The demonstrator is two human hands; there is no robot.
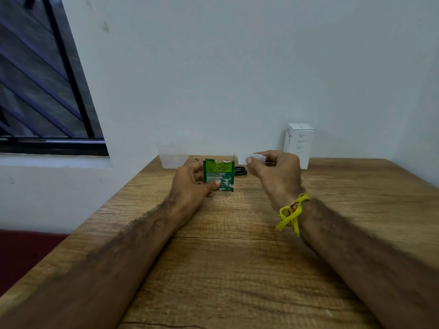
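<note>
A green sachet, torn open along its top edge, stands upright just above the wooden table. A small white paper packet is held level, to its right and slightly higher.

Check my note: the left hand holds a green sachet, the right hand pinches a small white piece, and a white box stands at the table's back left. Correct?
No: in the head view the white box stands at the table's back right. The left hand does hold the green sachet, and the right hand pinches the small white piece.
</note>
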